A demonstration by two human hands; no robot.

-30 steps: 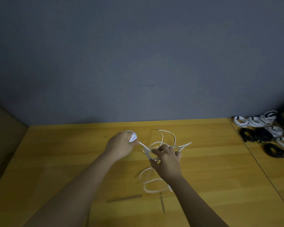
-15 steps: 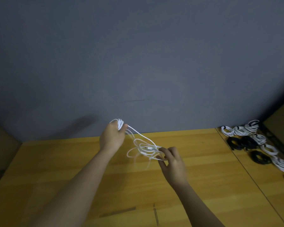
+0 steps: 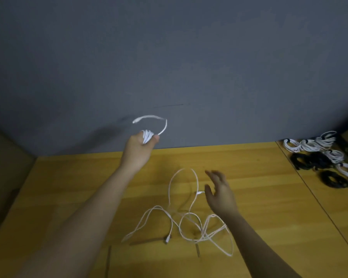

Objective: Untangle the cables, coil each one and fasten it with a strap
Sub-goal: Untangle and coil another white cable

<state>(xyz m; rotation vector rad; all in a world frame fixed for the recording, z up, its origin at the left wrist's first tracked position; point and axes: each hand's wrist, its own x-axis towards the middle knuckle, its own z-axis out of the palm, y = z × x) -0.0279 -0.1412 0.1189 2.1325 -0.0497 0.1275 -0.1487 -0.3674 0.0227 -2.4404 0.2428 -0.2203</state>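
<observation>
My left hand (image 3: 138,149) is raised in front of the grey wall and grips a small coil of white cable (image 3: 147,136). The cable's free end arcs up and to the left above the fist. Loose white cable (image 3: 186,219) lies in tangled loops on the wooden table (image 3: 269,207), with one loop standing up near the middle. My right hand (image 3: 219,192) hovers just right of that loop, fingers spread and holding nothing. A plug end of the loose cable sits by its thumb.
At the back right lie several coiled white cables (image 3: 307,144) and several coiled black cables (image 3: 311,162), on a second wooden surface across a seam. A grey wall (image 3: 169,67) closes off the far edge.
My left hand has lifted up with its coil. My right hand has let go of the cable, and the loose loops have dropped onto the table.
</observation>
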